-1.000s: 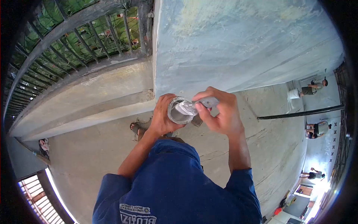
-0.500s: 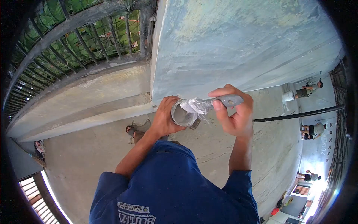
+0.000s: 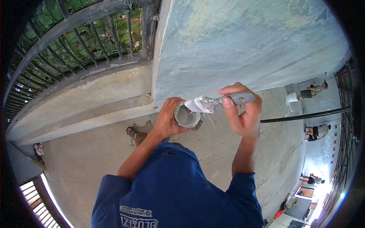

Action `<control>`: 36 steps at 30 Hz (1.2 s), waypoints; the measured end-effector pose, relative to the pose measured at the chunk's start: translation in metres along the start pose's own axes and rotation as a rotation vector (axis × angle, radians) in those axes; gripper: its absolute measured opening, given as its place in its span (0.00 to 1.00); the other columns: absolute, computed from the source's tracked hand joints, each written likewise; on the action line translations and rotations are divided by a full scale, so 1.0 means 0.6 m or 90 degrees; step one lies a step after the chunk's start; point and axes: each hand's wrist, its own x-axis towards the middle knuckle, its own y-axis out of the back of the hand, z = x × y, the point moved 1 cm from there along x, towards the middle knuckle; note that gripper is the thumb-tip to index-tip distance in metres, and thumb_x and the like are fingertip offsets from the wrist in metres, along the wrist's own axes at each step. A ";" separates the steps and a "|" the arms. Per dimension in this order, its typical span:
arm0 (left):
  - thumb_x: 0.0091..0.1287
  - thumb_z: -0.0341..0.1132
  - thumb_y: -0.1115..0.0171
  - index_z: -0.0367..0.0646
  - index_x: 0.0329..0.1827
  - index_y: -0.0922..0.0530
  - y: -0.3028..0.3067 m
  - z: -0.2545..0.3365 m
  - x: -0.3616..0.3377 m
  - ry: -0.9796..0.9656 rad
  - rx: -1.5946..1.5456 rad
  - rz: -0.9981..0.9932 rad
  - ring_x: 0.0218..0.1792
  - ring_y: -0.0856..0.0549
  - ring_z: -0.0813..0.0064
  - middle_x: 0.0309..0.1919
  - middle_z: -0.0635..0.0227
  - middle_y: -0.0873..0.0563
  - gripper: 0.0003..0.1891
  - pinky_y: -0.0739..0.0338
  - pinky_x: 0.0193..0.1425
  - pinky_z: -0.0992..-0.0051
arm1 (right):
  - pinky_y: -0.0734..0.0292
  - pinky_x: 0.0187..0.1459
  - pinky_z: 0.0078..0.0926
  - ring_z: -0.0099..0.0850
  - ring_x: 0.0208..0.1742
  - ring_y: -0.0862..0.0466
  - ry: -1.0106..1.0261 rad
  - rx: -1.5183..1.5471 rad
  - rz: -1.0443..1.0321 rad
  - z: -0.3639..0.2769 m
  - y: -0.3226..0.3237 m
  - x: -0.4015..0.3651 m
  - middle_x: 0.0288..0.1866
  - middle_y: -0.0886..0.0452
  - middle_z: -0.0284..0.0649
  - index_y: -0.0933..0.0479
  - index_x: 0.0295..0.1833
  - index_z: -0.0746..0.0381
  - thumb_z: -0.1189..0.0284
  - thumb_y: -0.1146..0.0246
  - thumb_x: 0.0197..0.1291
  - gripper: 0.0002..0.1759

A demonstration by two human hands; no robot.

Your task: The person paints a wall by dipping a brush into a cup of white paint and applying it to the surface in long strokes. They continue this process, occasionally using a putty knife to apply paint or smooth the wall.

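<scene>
My left hand (image 3: 169,118) is wrapped round a small paint cup (image 3: 187,121), whose open mouth faces me and shows pale paint inside. Between the thumb and fingers of my right hand (image 3: 243,114) is the grey handle of a paintbrush (image 3: 205,103). White paint coats its bristles, which overlap the cup's rim in this view, and a few loose bristles stick out below. Directly ahead of both hands rises a patchy pale-blue wall (image 3: 243,49).
A barred window (image 3: 83,41) with a ledge (image 3: 99,91) lies to the left. Bare concrete floor (image 3: 87,167) spreads below. On the right runs a dark pole (image 3: 304,115); farther off, several people work, one person (image 3: 315,91) beside a white bucket (image 3: 293,97).
My right hand has shifted slightly to the right, drawing the brush a little out from over the cup's mouth. More of the cup's inside shows. My left hand stays put.
</scene>
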 end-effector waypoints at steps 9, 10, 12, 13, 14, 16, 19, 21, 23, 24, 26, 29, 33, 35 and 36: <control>0.34 0.41 0.09 0.37 0.65 0.22 0.000 -0.002 0.002 0.023 -0.006 -0.003 0.67 0.20 0.46 0.63 0.52 0.18 0.49 0.24 0.74 0.52 | 0.27 0.29 0.23 0.21 0.26 0.21 -0.020 0.012 -0.010 0.004 0.001 -0.002 0.36 0.12 0.36 0.16 0.41 0.65 0.75 0.31 0.71 0.04; 0.34 0.41 0.09 0.37 0.65 0.22 0.000 0.000 0.002 0.024 -0.006 -0.003 0.67 0.20 0.46 0.63 0.52 0.18 0.49 0.24 0.74 0.52 | 0.27 0.29 0.23 0.21 0.26 0.21 -0.020 0.013 -0.010 0.006 0.000 -0.003 0.36 0.12 0.36 0.16 0.41 0.65 0.75 0.31 0.71 0.04; 0.34 0.41 0.09 0.37 0.64 0.21 0.001 0.005 0.004 0.026 -0.008 -0.011 0.67 0.20 0.46 0.63 0.52 0.18 0.49 0.24 0.73 0.52 | 0.25 0.30 0.26 0.25 0.27 0.18 -0.013 0.000 -0.029 0.009 -0.003 -0.006 0.38 0.11 0.38 0.17 0.41 0.65 0.76 0.31 0.71 0.05; 0.34 0.41 0.09 0.37 0.64 0.21 0.001 0.005 0.004 0.026 -0.008 -0.011 0.67 0.20 0.46 0.63 0.52 0.18 0.49 0.24 0.73 0.52 | 0.25 0.30 0.26 0.25 0.27 0.18 -0.013 0.000 -0.029 0.009 -0.004 -0.006 0.38 0.11 0.38 0.17 0.41 0.65 0.76 0.31 0.71 0.05; 0.34 0.41 0.10 0.38 0.64 0.21 0.000 0.005 0.004 0.021 -0.008 -0.004 0.67 0.20 0.46 0.63 0.52 0.17 0.48 0.24 0.73 0.52 | 0.24 0.31 0.27 0.27 0.28 0.17 -0.010 -0.004 -0.034 0.009 -0.005 -0.007 0.39 0.11 0.38 0.17 0.42 0.65 0.76 0.31 0.71 0.04; 0.34 0.41 0.10 0.38 0.64 0.21 -0.001 0.008 0.005 0.016 -0.009 0.002 0.66 0.20 0.46 0.63 0.52 0.17 0.48 0.24 0.73 0.52 | 0.23 0.32 0.28 0.29 0.29 0.15 -0.007 -0.008 -0.039 0.011 -0.004 -0.008 0.39 0.11 0.39 0.18 0.42 0.65 0.76 0.32 0.71 0.04; 0.35 0.42 0.10 0.38 0.64 0.21 -0.001 0.011 0.005 0.013 -0.025 0.018 0.66 0.20 0.46 0.62 0.52 0.17 0.48 0.24 0.73 0.52 | 0.21 0.34 0.29 0.33 0.30 0.14 0.010 -0.044 -0.051 0.019 -0.002 -0.011 0.40 0.11 0.39 0.18 0.44 0.65 0.76 0.32 0.71 0.04; 0.36 0.42 0.10 0.38 0.64 0.21 -0.003 0.007 0.006 0.014 -0.031 0.016 0.65 0.19 0.46 0.61 0.52 0.17 0.47 0.24 0.72 0.52 | 0.21 0.34 0.29 0.34 0.31 0.13 -0.011 -0.051 -0.039 0.020 -0.004 -0.011 0.40 0.11 0.39 0.18 0.45 0.65 0.75 0.32 0.72 0.04; 0.36 0.42 0.10 0.38 0.64 0.21 -0.006 0.004 0.006 0.014 -0.034 0.017 0.65 0.19 0.46 0.61 0.52 0.17 0.47 0.24 0.72 0.52 | 0.21 0.34 0.30 0.34 0.31 0.13 -0.010 -0.050 -0.041 0.023 -0.006 -0.013 0.40 0.11 0.40 0.18 0.45 0.65 0.75 0.32 0.72 0.04; 0.36 0.42 0.10 0.38 0.64 0.21 -0.007 0.003 0.008 0.012 -0.040 0.015 0.65 0.19 0.46 0.62 0.52 0.17 0.47 0.24 0.72 0.51 | 0.21 0.34 0.30 0.34 0.31 0.13 -0.012 -0.052 -0.042 0.024 -0.005 -0.013 0.40 0.11 0.40 0.18 0.45 0.65 0.75 0.33 0.72 0.04; 0.36 0.42 0.10 0.38 0.64 0.21 -0.007 0.003 0.008 0.015 -0.036 0.019 0.65 0.19 0.46 0.62 0.52 0.17 0.47 0.24 0.72 0.51 | 0.21 0.34 0.30 0.34 0.31 0.13 -0.031 -0.055 -0.051 0.025 -0.001 -0.015 0.40 0.11 0.40 0.18 0.45 0.65 0.75 0.33 0.73 0.04; 0.36 0.41 0.10 0.38 0.64 0.21 -0.007 0.005 0.011 0.016 -0.031 0.020 0.65 0.19 0.46 0.61 0.52 0.17 0.47 0.24 0.72 0.51 | 0.20 0.35 0.30 0.35 0.31 0.13 -0.046 -0.046 -0.046 0.028 -0.005 -0.016 0.41 0.11 0.40 0.18 0.46 0.65 0.75 0.33 0.73 0.04; 0.35 0.41 0.10 0.39 0.64 0.21 -0.009 0.003 0.012 0.025 -0.040 0.006 0.65 0.19 0.46 0.61 0.53 0.17 0.47 0.24 0.72 0.51 | 0.20 0.35 0.31 0.35 0.32 0.12 -0.019 -0.045 -0.054 0.030 -0.003 -0.018 0.41 0.11 0.40 0.19 0.46 0.65 0.75 0.32 0.73 0.04; 0.35 0.41 0.10 0.39 0.64 0.21 -0.007 0.007 0.013 0.028 -0.043 0.008 0.65 0.19 0.46 0.61 0.53 0.17 0.47 0.24 0.72 0.51 | 0.19 0.36 0.31 0.35 0.32 0.12 -0.021 -0.042 -0.051 0.031 -0.003 -0.020 0.41 0.11 0.40 0.19 0.45 0.65 0.75 0.32 0.72 0.04; 0.34 0.41 0.10 0.39 0.64 0.21 -0.006 0.010 0.014 0.030 -0.047 0.010 0.65 0.19 0.46 0.61 0.53 0.17 0.48 0.24 0.72 0.51 | 0.19 0.36 0.31 0.35 0.32 0.12 -0.024 -0.040 -0.048 0.032 -0.003 -0.021 0.41 0.11 0.40 0.19 0.45 0.65 0.76 0.32 0.72 0.04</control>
